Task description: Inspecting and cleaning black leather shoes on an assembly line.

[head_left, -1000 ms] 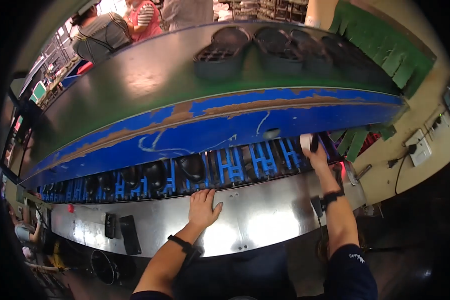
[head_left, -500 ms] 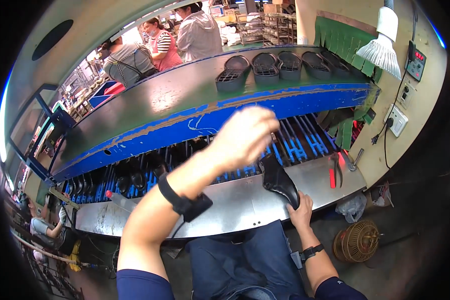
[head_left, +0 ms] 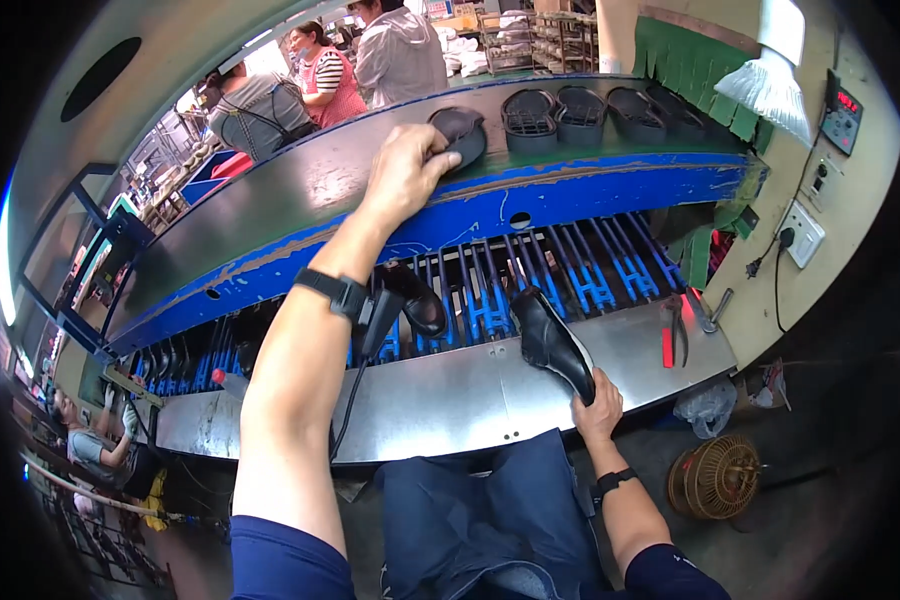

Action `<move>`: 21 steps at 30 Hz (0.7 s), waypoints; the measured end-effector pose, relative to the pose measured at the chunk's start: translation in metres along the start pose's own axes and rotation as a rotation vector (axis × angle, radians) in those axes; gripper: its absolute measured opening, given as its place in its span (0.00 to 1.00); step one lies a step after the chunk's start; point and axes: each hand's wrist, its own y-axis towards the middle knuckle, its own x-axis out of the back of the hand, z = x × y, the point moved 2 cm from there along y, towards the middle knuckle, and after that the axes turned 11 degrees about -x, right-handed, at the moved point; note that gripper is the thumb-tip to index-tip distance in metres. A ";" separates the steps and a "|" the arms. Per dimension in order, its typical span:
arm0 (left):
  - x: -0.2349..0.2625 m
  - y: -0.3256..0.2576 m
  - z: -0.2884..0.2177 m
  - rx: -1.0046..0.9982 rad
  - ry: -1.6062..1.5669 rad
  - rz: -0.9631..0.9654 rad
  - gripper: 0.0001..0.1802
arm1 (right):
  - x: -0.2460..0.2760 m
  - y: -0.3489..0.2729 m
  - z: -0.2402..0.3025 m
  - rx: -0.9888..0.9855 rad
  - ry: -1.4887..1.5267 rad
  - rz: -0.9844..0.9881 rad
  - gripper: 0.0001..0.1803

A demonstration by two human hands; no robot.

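Observation:
At the near-left end of a row of black shoe soles, my left hand (head_left: pixel 406 172) reaches onto the green belt and pinches the edge of one black shoe sole (head_left: pixel 462 134). Its thumb shows along the near side; the fingertips are partly hidden. My right hand (head_left: pixel 598 403) is closed round one end of a glossy black shoe upper (head_left: pixel 552 343), low on the right. That upper lies tilted over the metal ledge (head_left: pixel 450 405), its other end over the blue rack bars. More black soles (head_left: pixel 530 118) stand on the belt to the right.
Blue rack bars (head_left: pixel 485 290) run below the belt, with another black shoe upper (head_left: pixel 422 303) on them. Red-handled pliers (head_left: pixel 670 335) and a wrench (head_left: pixel 711 312) lie on the ledge's right. A lamp (head_left: pixel 770 85) hangs at upper right. Co-workers (head_left: pixel 325 80) are beyond the belt.
My left hand has moved up and left from above the rack bars to the sole on the belt and taken hold of it. My right hand keeps the shoe upper nearly in place.

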 end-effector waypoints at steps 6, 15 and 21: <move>0.088 -0.096 -0.185 -0.414 -0.249 0.162 0.12 | 0.019 0.015 -0.033 0.001 -0.009 0.082 0.32; 0.056 -0.457 -0.332 0.223 -0.532 0.581 0.07 | 0.180 0.085 0.180 0.361 0.250 0.190 0.24; 0.061 -0.491 -0.290 0.742 -0.908 0.233 0.03 | 0.191 -0.013 0.148 -0.037 0.614 0.604 0.27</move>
